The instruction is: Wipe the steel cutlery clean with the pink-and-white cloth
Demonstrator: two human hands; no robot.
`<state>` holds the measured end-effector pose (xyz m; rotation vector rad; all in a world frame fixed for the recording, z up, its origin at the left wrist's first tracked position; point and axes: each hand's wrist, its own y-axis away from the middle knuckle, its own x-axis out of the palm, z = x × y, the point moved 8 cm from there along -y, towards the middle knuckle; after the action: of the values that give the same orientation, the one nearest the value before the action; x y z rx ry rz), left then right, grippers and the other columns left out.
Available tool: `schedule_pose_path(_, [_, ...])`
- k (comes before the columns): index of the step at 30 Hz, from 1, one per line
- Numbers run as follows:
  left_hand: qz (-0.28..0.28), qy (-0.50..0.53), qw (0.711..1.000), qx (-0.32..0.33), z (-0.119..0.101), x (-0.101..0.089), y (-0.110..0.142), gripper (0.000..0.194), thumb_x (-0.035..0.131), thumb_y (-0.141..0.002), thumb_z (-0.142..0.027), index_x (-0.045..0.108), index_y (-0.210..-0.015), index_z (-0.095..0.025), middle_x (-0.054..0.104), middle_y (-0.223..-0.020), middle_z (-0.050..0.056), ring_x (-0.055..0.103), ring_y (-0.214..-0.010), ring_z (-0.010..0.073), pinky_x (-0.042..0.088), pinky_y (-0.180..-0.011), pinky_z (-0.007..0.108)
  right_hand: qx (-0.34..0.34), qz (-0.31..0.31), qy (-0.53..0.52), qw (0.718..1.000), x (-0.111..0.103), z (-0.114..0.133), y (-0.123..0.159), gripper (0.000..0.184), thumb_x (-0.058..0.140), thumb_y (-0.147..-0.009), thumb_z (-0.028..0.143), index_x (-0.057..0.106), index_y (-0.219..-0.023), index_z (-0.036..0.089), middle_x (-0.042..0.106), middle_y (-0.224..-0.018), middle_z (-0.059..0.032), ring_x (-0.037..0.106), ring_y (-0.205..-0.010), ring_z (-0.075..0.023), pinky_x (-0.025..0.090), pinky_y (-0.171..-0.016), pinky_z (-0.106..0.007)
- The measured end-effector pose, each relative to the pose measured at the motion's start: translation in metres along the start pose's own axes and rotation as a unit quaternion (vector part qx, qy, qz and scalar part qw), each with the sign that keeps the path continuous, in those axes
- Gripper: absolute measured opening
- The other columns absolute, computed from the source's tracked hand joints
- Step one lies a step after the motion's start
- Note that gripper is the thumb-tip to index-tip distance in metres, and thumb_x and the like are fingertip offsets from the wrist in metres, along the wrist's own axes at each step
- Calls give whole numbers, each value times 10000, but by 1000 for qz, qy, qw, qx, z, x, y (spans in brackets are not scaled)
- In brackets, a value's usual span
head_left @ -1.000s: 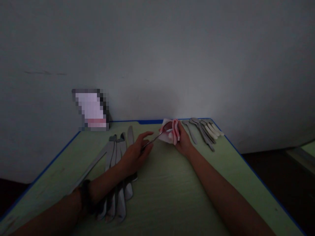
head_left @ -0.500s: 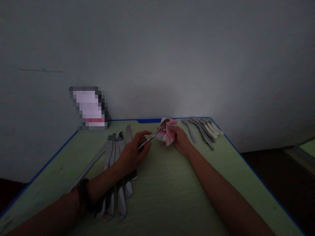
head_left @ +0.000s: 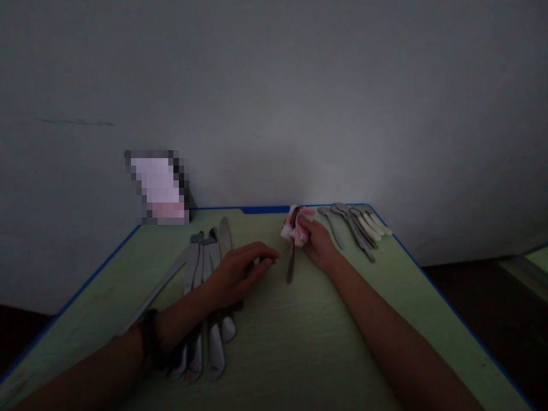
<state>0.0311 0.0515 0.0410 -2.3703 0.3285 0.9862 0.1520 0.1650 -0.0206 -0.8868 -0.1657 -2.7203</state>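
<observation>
A spoon hangs from a pink and white cloth (head_left: 287, 231), its handle (head_left: 291, 267) pointing down towards me and its bowl partly covered by the folds. My right hand (head_left: 317, 242) is closed round the cloth and the spoon together, thumb on top. To the left of them, my left hand (head_left: 246, 268) is loosely curved with nothing visible in it; its thumb and fingertips are close but not gripping. Under my left wrist and forearm lie several table knives (head_left: 216, 348) and other metal cutlery, partly hidden by the arm.
Several spoons (head_left: 351, 231) lie at the back right, some with white handles (head_left: 368, 228). A blurred-out upright device (head_left: 158, 185) leans on the wall at the back left. The green table (head_left: 299, 348) has a blue edge and meets a grey wall (head_left: 274, 103).
My left hand has let go of the spoon handle. The spoon has swung from slanting leftward to pointing down, and is now held in the cloth by my right hand.
</observation>
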Motion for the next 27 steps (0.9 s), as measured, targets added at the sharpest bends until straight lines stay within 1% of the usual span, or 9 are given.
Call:
schedule_pose_path(5, [74,-36,996,-42,8,15,1,283,403,-901,-313,551,-1115,-200,634,-894,22,550,-674,113,434,-644,236,-15,-3,13,1000,-1,0,1,238,687,-675,355,631,-826,181,658,-784,-4,586,-663,-109,483,-622,-242])
schedule_pose_path(9, [114,-47,992,-7,3,22,1,320,399,-907,-315,522,-1190,-230,625,-933,29,567,-773,133,436,-706,251,-44,5,12,999,0,3,1,241,694,-674,344,633,-857,200,652,-800,12,576,-672,-96,475,-615,-223])
schedule_pose_path(11, [130,-55,990,14,-1,24,1,334,383,-916,-308,503,-1222,-248,613,-942,33,565,-824,143,432,-741,259,-52,26,27,998,3,4,2,256,691,-679,351,628,-881,207,654,-826,7,581,-692,-105,473,-614,-230])
schedule_pose_path(15, [159,-80,983,44,-8,29,1,331,369,-924,-318,509,-1217,-254,583,-903,39,552,-840,152,424,-747,256,-56,58,59,995,8,4,4,275,681,-692,352,618,-912,201,659,-861,-10,588,-728,-113,471,-657,-238])
schedule_pose_path(18, [161,-95,981,47,-10,31,1,294,371,-920,-317,549,-1140,-237,572,-915,44,546,-833,151,421,-748,257,-58,67,67,994,10,6,6,283,674,-698,361,615,-920,196,658,-882,-17,592,-751,-123,474,-665,-247])
schedule_pose_path(20, [152,-107,982,37,-8,31,1,245,395,-904,-324,579,-1019,-210,570,-896,41,541,-815,152,421,-736,259,-53,78,73,993,12,6,8,286,667,-698,376,612,-910,192,660,-899,-26,597,-757,-136,479,-660,-261])
schedule_pose_path(23, [135,-119,984,16,-3,32,1,192,433,-873,-327,565,-872,-187,570,-839,29,537,-760,148,416,-681,250,-39,81,69,994,15,6,9,276,664,-697,377,608,-887,186,665,-896,-32,601,-752,-143,483,-651,-267])
schedule_pose_path(25, [122,-112,986,-9,3,30,0,167,434,-865,-306,552,-891,-190,576,-813,19,537,-711,136,408,-639,239,-32,60,53,996,14,7,9,260,670,-691,367,610,-868,186,666,-857,-24,602,-743,-139,487,-661,-267])
schedule_pose_path(27, [109,-91,989,-48,10,27,0,197,419,-865,-283,522,-1012,-201,574,-760,-3,534,-647,124,401,-601,230,-32,43,32,998,13,7,7,242,665,-695,360,615,-858,188,664,-830,-17,603,-741,-135,494,-683,-274])
